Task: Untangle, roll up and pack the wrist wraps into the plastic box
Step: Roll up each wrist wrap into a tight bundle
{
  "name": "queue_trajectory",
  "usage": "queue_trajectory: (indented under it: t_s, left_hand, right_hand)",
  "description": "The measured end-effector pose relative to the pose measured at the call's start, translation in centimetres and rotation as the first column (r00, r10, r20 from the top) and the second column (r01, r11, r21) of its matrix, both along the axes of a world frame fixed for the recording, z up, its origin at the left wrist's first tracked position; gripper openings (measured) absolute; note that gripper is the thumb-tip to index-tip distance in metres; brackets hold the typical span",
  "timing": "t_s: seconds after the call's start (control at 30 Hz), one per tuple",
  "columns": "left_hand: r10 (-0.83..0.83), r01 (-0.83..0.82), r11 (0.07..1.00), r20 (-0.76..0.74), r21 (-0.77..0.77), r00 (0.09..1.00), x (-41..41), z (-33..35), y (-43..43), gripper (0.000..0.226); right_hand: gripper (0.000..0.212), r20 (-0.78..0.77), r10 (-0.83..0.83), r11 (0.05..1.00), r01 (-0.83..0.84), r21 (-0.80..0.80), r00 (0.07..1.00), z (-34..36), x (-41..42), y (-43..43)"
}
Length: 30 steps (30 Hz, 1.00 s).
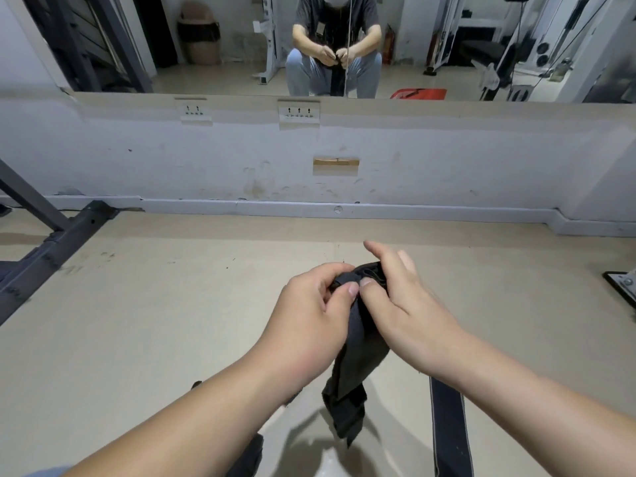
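In the head view, we are finding one dark wrist wrap (pixel 358 352) held up at centre frame. The left hand (pixel 309 304) is pinching its top between thumb and curled fingers, and the right hand (pixel 399 297) is pinching alongside with the forefinger lifted, apparently starting the roll while the tail is hanging free. We are counting two hands, one held wrap and one dark strap (pixel 447 428) lying flat at lower right.

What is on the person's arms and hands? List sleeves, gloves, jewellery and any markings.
Left hand and right hand are bare: no gloves, rings, watch or wristbands. Both forearms are uncovered to the frame's edge, with no sleeve cuffs or markings showing. The thumbnails are short and unpainted. The reflection shows a dark grey short-sleeved T-shirt.
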<state>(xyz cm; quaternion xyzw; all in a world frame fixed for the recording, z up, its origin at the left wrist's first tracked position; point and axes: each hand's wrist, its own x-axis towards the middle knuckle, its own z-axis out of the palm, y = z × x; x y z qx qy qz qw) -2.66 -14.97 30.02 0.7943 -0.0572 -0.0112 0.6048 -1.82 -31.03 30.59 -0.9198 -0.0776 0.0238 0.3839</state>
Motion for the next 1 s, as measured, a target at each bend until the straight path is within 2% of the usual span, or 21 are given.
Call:
queue_trajectory:
  t_s: [0.07, 0.17, 0.3, 0.4, 0.47, 0.53, 0.6, 0.67, 0.8, 0.9, 1.0]
  left_hand:
    - [0.051, -0.051, 0.999, 0.019, -0.008, 0.999, 0.1, -0.1, -0.1, 0.023]
    - [0.123, -0.120, 0.991, 0.048, -0.051, 0.991, 0.7, -0.1, 0.1, 0.017]
    - [0.150, -0.150, 0.980, -0.007, -0.134, 0.989, 0.8, 0.2, 0.1, 0.015]
    - [0.111, -0.113, 0.977, -0.021, -0.183, 0.994, 0.7, 0.0, 0.0, 0.017]
    - [0.104, -0.105, 0.976, -0.016, -0.193, 0.994, 0.7, 0.0, -0.1, 0.018]
    - [0.107, -0.104, 0.975, 0.001, -0.194, 0.994, 0.6, 0.1, -0.3, 0.020]
    - [0.093, -0.088, 0.979, 0.021, -0.182, 0.995, 0.6, 0.1, -0.2, 0.022]
    - [0.065, -0.060, 0.980, 0.017, -0.189, 0.998, 0.6, 0.2, -0.2, 0.025]
    - [0.005, -0.032, 0.937, -0.080, -0.347, 0.997, 0.4, 1.0, -0.5, 0.031]
    - [-0.095, -0.023, 0.856, -0.201, -0.516, 0.975, 0.3, 1.4, -0.8, 0.033]
    - [-0.146, -0.017, 0.873, -0.293, -0.487, 0.945, 0.9, 1.1, -0.3, 0.034]
  right_hand:
    - [0.058, -0.049, 0.028, 0.998, -0.026, 0.056, 0.998, 0.3, -0.1, 0.4]
    - [0.053, -0.087, 0.037, 0.946, -0.007, 0.323, 0.995, 0.7, 0.2, 0.3]
    - [0.047, -0.067, 0.095, 0.891, -0.055, 0.451, 0.993, 0.6, 0.9, -0.6]
    - [0.029, -0.085, 0.092, 0.800, -0.023, 0.599, 0.992, 0.5, 1.2, -1.1]
    - [0.029, -0.135, 0.109, 0.752, 0.007, 0.659, 0.985, 0.4, 1.4, -1.4]
    - [0.027, -0.196, 0.206, 0.720, -0.013, 0.694, 0.959, 0.4, 1.3, -1.7]
    - [0.025, -0.193, 0.254, 0.756, -0.070, 0.651, 0.948, 0.7, 1.1, -1.9]
    - [0.029, -0.121, 0.216, 0.802, -0.105, 0.588, 0.969, 0.8, 1.0, -2.1]
    - [0.036, 0.070, 0.138, 0.810, -0.153, 0.566, 0.988, 0.4, 1.1, -2.0]
    - [0.034, 0.262, 0.006, 0.905, -0.117, 0.410, 0.965, -0.1, 1.3, -2.0]
    - [0.035, 0.497, 0.032, 0.971, -0.145, 0.190, 0.867, -0.2, 1.4, -2.2]
